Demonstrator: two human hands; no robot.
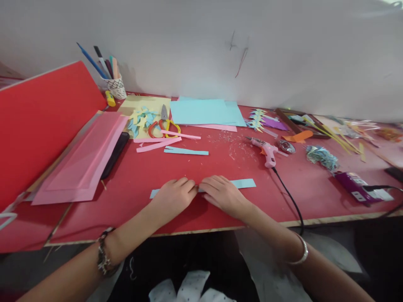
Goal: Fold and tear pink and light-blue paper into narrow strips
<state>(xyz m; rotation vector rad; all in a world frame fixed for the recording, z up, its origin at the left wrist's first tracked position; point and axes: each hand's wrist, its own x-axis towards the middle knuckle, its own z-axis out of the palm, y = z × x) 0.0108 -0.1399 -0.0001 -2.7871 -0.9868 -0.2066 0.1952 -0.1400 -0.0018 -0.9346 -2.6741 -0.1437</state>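
Note:
A light blue paper strip (244,183) lies across the red table near its front edge, both ends showing past my hands. My left hand (174,195) is closed on its left part, fingers curled down. Close beside it, my right hand (222,193) grips the strip's right part, fingers bent and pressed together. A small dark bit shows between the fingertips; I cannot make out what it is. Beyond my hands lie narrow blue strips (186,151) and pink strips (159,144). A pink glue gun (266,151) rests to the right, its cord trailing off the front edge.
Scissors (163,121) lie beside a pile of cut paper bits (142,121). Blue sheets (201,111) sit against the wall. Left are pink sheets (78,161), a dark phone (116,155) and a pen cup (116,87). A purple power strip (355,187) and string bundle (321,157) stand right.

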